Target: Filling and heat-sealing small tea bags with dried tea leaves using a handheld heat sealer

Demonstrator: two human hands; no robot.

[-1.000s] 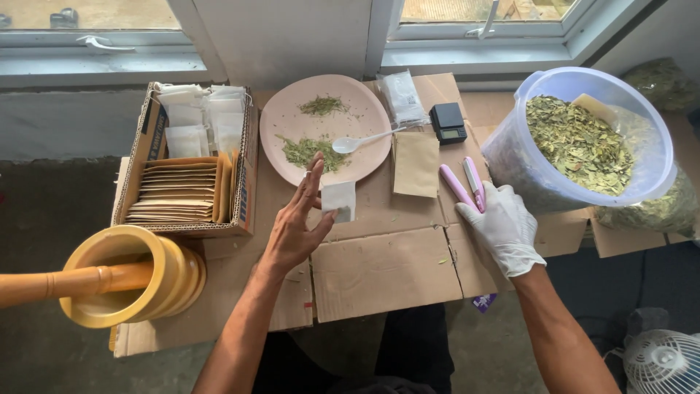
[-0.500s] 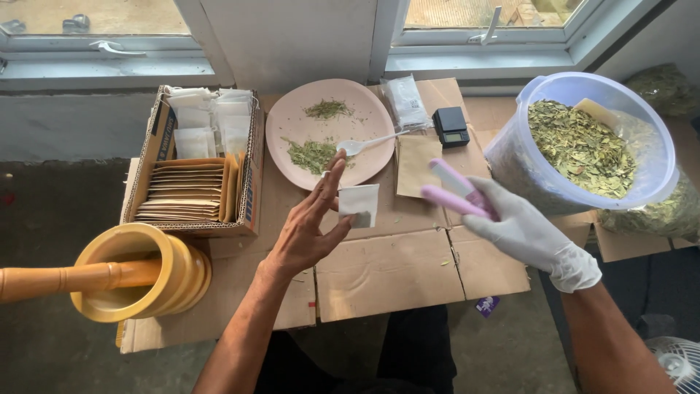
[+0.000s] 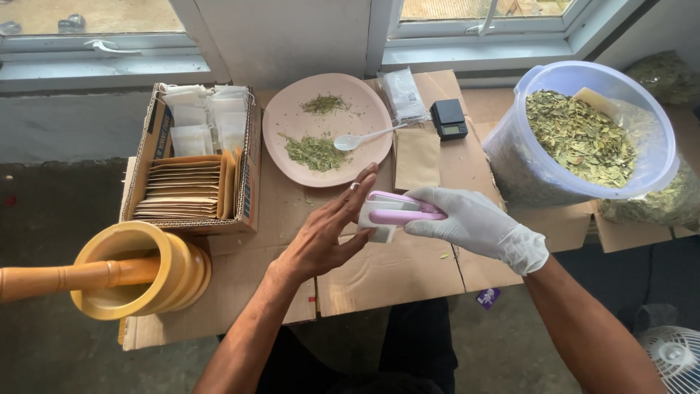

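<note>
At frame centre we clamp the pink sealer point(image 3: 399, 211) in our gloved right hand point(image 3: 477, 222) onto the small white sachet point(image 3: 378, 231), which our flat, open left hand point(image 3: 328, 233) steadies; next, likely a firm squeeze along its edge.

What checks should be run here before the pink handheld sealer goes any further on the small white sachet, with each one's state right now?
1. Pink and white handheld sealer gripped by the white-gloved right hand: ok.
2. Small white sachet between the sealer's arms: ok, it sits under the upper arm.
3. Bare left hand steadying the sachet: ok, its fingers touch the sealer.
4. Left fingers out of the clamp: cannot tell.
5. Sealer closed on the sachet: cannot tell.
6. Pink round plate with white plastic spoon apart from both hands: ok.
</note>
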